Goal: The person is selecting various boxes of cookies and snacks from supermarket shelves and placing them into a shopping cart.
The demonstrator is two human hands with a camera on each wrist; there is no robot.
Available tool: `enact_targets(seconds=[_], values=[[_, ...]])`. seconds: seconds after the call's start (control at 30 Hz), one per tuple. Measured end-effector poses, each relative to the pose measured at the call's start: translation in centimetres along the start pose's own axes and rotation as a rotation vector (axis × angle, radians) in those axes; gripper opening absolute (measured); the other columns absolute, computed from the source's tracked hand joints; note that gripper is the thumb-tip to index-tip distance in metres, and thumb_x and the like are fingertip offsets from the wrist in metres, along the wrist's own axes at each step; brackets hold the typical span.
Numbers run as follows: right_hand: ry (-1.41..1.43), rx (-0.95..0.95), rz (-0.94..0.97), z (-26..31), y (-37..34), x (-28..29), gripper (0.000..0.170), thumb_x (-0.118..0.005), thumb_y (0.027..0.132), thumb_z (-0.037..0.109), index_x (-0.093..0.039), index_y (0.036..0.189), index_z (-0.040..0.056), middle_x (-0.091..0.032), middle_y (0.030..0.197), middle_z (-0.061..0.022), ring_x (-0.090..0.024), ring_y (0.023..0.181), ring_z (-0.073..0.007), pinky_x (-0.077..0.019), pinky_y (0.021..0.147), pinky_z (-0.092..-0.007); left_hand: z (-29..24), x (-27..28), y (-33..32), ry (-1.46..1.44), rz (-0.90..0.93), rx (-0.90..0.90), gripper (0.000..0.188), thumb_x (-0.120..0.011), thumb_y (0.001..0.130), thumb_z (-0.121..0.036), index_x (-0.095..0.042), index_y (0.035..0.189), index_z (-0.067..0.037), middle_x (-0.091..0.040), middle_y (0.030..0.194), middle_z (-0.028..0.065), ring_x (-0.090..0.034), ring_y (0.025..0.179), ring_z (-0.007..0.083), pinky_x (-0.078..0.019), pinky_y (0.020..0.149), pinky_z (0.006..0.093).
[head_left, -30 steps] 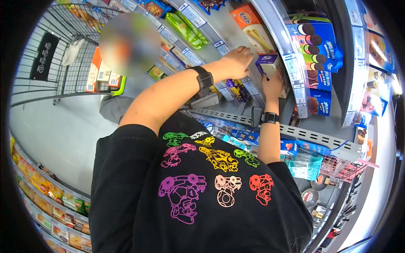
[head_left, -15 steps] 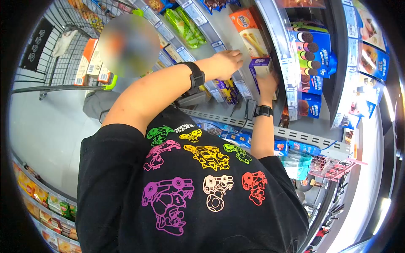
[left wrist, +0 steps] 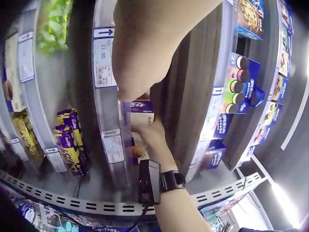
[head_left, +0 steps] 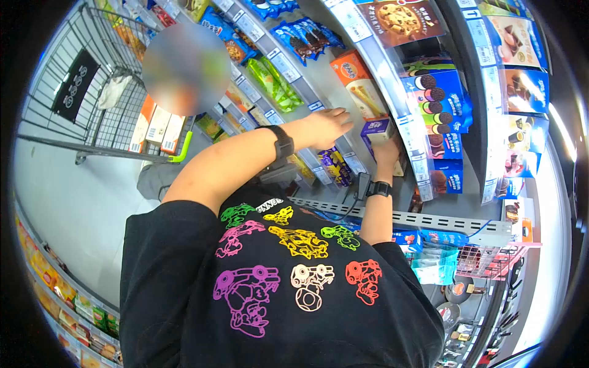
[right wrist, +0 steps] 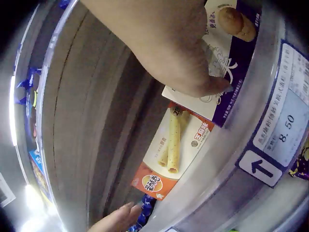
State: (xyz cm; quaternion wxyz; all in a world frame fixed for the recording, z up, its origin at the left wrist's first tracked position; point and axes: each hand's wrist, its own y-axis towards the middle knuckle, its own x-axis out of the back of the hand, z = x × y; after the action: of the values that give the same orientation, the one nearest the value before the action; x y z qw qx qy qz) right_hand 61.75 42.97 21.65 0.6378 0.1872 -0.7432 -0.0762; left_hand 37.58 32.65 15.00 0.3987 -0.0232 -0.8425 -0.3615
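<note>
In the head view, the right hand (head_left: 386,153) grips a purple-and-white box (head_left: 377,130) on the shelf beside an orange box of rolled biscuits (head_left: 362,86). Up close in the right wrist view, the thumb of the right hand (right wrist: 164,43) lies across the white and purple face of the box (right wrist: 231,53); its other fingers are hidden. The left hand (head_left: 328,129) is at the front rail of that shelf, fingers extended and nothing held. From the left wrist, the left hand (left wrist: 145,53) hangs over the rail, above the purple-and-white box (left wrist: 142,113).
A wire cart (head_left: 92,144) holding orange-and-white boxes stands at the left, a blurred patch beside it. Green packets (head_left: 274,84) and purple-yellow packets (head_left: 334,165) lie on neighbouring shelves. Blue biscuit boxes (head_left: 437,104) stand right. A perforated metal edge (head_left: 429,221) runs below the right hand.
The head view has shifted, showing more packets at the top. The left hand has moved slightly left of the right hand, its fingers straighter than before. The right hand stays on the purple-and-white box.
</note>
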Motion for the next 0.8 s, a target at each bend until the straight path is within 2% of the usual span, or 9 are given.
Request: enact_targets(seconds=[0.07,0.2,0.3,0.33,0.43,0.5,0.6,0.73,0.8], values=[[-0.014,0.007,-0.122,1.0,-1.0,0.5,0.085,-0.074,0.060,0.020,-0.034,0.132,0.0006,-0.042,0.131,-0.0255,-0.040,0.120,-0.0418,-0.0337,0.100,-0.0477,0.0,0.0,-0.1,-0.009,-0.017,-0.007,0.063,-0.067,0.066,-0.015,-0.046,0.124,0.000,-0.042,0.130,0.0184,-0.038,0.125,0.0333,-0.0414,0.098,0.0387],[-0.171,0.036,-0.286,1.0,-2.5,1.1,0.086,-0.077,0.058,0.029,-0.038,0.131,0.0064,-0.046,0.123,-0.0212,-0.043,0.117,-0.0363,-0.0342,0.097,-0.0508,-0.1,1.0,-0.6,-0.018,-0.019,0.004,0.062,-0.066,0.067,-0.015,-0.046,0.125,-0.001,-0.043,0.128,0.0182,-0.039,0.124,0.0333,-0.0416,0.098,0.0384],[-0.123,-0.001,-0.266,1.3,-4.2,2.0,0.072,-0.075,0.061,0.026,-0.044,0.123,0.0044,-0.049,0.118,-0.0191,-0.046,0.112,-0.0367,-0.0371,0.093,-0.0499,0.0,0.8,-0.7,-0.094,-0.003,0.047,0.063,-0.065,0.068,-0.016,-0.045,0.125,-0.001,-0.044,0.128,0.0187,-0.039,0.123,0.0338,-0.0410,0.098,0.0385],[-0.109,0.022,-0.401,2.6,-5.3,2.7,0.061,-0.074,0.064,0.022,-0.048,0.115,0.0029,-0.052,0.111,-0.0174,-0.050,0.106,-0.0357,-0.0394,0.089,-0.0489,0.2,0.9,-0.8,-0.119,0.023,0.076,0.062,-0.065,0.070,-0.018,-0.043,0.126,0.000,-0.042,0.130,0.0202,-0.038,0.123,0.0350,-0.0389,0.100,0.0402],[0.047,0.058,-0.670,6.6,-8.5,4.6,0.057,-0.073,0.065,0.018,-0.048,0.114,0.0017,-0.053,0.108,-0.0175,-0.051,0.104,-0.0349,-0.0401,0.089,-0.0470,1.0,1.4,-1.6,-0.429,-0.088,0.203,0.064,-0.064,0.072,-0.020,-0.041,0.128,0.001,-0.041,0.132,0.0223,-0.038,0.123,0.0369,-0.0354,0.102,0.0411],[0.123,0.219,-0.751,10.2,-10.8,6.3,0.059,-0.074,0.063,0.014,-0.047,0.113,0.0010,-0.051,0.106,-0.0163,-0.050,0.101,-0.0345,-0.0397,0.090,-0.0445,2.0,1.1,-2.2,-0.588,-0.222,0.285,0.060,-0.061,0.079,-0.031,-0.044,0.126,0.002,-0.050,0.123,0.0239,-0.047,0.116,0.0353,-0.0370,0.100,0.0376],[0.279,0.473,-0.761,15.2,-12.6,8.3,0.063,-0.079,0.063,0.017,-0.046,0.113,-0.0009,-0.048,0.110,-0.0155,-0.047,0.104,-0.0330,-0.0374,0.094,-0.0455,2.0,6.8,-4.7,-1.409,-0.118,0.683,0.048,-0.035,0.097,-0.039,-0.044,0.131,-0.007,-0.050,0.128,0.0098,-0.049,0.114,0.0184,-0.0392,0.096,0.0367],[0.809,0.675,-0.570,25.0,-13.3,9.6,0.078,-0.083,0.060,0.017,-0.034,0.120,0.0003,-0.038,0.115,-0.0134,-0.047,0.109,-0.0278,-0.0427,0.093,-0.0412,3.4,13.4,-12.9,-1.601,-0.323,0.834,0.063,-0.022,0.094,-0.056,-0.045,0.129,-0.009,-0.054,0.123,0.0092,-0.053,0.110,0.0229,-0.0462,0.088,0.0383],[1.180,0.722,-0.387,30.5,-13.3,8.2,0.080,-0.084,0.058,0.019,-0.036,0.119,-0.0015,-0.045,0.112,-0.0146,-0.052,0.102,-0.0269,-0.0448,0.089,-0.0382,4.0,16.7,-17.1,-1.494,-0.487,0.998,0.067,-0.020,0.092,-0.060,-0.042,0.132,-0.010,-0.051,0.127,0.0101,-0.052,0.112,0.0240,-0.0488,0.085,0.0384]])
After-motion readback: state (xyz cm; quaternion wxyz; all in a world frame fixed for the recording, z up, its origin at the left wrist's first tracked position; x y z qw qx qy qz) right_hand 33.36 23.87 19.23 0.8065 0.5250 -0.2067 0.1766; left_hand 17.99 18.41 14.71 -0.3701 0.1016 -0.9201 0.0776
